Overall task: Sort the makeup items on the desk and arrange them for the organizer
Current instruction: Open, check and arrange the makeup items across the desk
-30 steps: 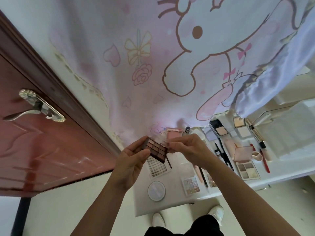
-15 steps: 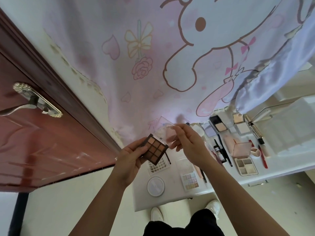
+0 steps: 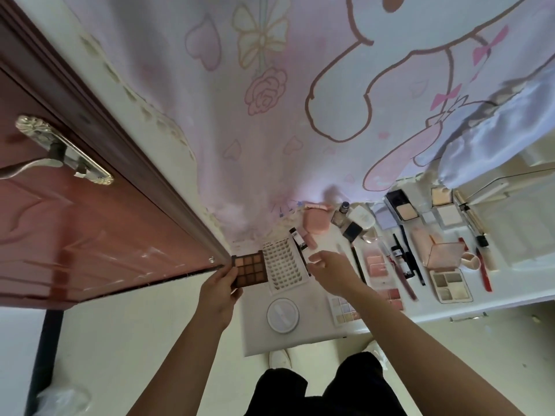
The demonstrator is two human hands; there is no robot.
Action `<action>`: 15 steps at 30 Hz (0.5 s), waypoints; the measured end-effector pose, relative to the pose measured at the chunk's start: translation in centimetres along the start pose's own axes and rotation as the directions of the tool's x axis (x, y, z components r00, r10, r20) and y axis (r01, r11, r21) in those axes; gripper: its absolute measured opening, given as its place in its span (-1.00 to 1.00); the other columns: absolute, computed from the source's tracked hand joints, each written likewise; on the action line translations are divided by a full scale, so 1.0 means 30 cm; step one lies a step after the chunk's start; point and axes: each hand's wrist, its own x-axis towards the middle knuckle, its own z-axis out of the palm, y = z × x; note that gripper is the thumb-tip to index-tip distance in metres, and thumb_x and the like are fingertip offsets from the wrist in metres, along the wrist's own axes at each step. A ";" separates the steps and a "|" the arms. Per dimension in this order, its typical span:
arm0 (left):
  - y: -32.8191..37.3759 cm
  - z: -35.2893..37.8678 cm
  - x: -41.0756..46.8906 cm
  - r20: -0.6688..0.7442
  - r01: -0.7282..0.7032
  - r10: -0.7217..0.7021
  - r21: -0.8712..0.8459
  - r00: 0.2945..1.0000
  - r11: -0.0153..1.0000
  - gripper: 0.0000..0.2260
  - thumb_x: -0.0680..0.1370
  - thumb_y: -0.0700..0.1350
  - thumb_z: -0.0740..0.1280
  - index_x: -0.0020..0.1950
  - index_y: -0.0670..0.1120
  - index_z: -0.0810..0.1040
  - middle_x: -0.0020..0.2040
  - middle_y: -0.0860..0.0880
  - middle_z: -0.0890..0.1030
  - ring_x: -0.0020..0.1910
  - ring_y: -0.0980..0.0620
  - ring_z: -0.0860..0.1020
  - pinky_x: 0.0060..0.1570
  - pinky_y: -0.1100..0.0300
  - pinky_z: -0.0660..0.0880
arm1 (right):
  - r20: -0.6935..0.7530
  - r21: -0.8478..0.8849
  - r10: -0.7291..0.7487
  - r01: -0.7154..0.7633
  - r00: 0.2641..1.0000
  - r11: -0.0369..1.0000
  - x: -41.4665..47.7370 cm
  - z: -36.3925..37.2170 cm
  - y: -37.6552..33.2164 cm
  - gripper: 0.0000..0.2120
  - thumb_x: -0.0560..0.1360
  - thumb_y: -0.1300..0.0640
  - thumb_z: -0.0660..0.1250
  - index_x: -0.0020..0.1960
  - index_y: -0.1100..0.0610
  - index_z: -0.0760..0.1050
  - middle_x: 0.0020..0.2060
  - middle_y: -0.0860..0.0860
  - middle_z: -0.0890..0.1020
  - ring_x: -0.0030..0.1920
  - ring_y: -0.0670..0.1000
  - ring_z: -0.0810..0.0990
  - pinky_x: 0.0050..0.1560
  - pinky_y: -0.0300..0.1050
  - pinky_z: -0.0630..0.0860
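At far left, a red-brown door [image 3: 99,223] carries an ornate metal handle [image 3: 64,151], and a crumpled clear plastic bag [image 3: 60,397] lies on the floor below it. Behind the desk hangs a pink curtain [image 3: 270,130] printed with hearts, a bow, a rose and a cartoon rabbit. At the left end of the white desk [image 3: 258,334], the left hand [image 3: 220,288] grasps a brown eyeshadow palette [image 3: 250,270] by its left edge, thumb on top, lid off and nine pans showing. Whether the palette rests on the desk or is held just above it cannot be told. Just beside the palette, to its right, lies a white false-lash tray [image 3: 283,267]; nearer the person sits a round white compact [image 3: 283,315]. The right hand [image 3: 332,273] hovers over the desk just right of the lash tray, released, fingers loosely extended toward the tray, with nothing seen in its grasp. Beyond it, near the curtain, stand a pink pouch [image 3: 315,220] and a small glass bottle [image 3: 341,214]. Under the right forearm lies a pastel palette [image 3: 342,310], with a pink blush palette [image 3: 377,264] beside it. Further right are black pencils [image 3: 405,256], an open black powder compact [image 3: 402,208], a clear pink organizer box [image 3: 444,255], a four-pan palette [image 3: 450,285] and a red pencil [image 3: 485,274].
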 end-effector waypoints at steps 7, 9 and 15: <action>-0.111 -0.084 0.118 -0.152 0.056 -0.029 0.175 0.988 0.983 -0.80 0.59 -0.30 0.30 0.16 -0.14 0.63 0.02 -0.11 0.67 -0.09 0.01 0.59 -0.15 0.17 0.48 | -0.012 -0.089 0.156 -0.157 0.988 0.984 0.047 0.178 0.041 -0.55 0.55 -0.08 0.31 0.35 0.13 0.42 0.24 0.09 0.52 0.24 0.11 0.50 0.21 -0.03 0.47; -0.127 -0.075 0.139 -0.183 0.052 -0.012 0.215 0.983 0.975 -0.84 0.57 -0.30 0.32 0.07 -0.11 0.64 -0.04 -0.09 0.69 -0.11 0.00 0.61 -0.13 0.13 0.52 | -0.062 -0.043 0.197 -0.200 0.978 0.979 0.058 0.208 0.038 -0.49 0.51 -0.13 0.36 0.32 0.14 0.39 0.19 0.10 0.47 0.20 0.14 0.51 0.15 -0.02 0.46; -0.157 -0.045 0.183 -0.229 0.002 0.086 0.360 0.970 0.933 -0.89 0.53 -0.26 0.40 0.02 -0.09 0.64 -0.10 -0.02 0.66 -0.07 -0.05 0.64 -0.02 0.00 0.63 | -0.126 -0.113 0.150 -0.164 0.981 0.980 0.080 0.262 0.021 -0.35 0.40 -0.24 0.45 0.26 0.15 0.32 0.13 0.08 0.41 0.14 0.16 0.53 0.09 0.08 0.54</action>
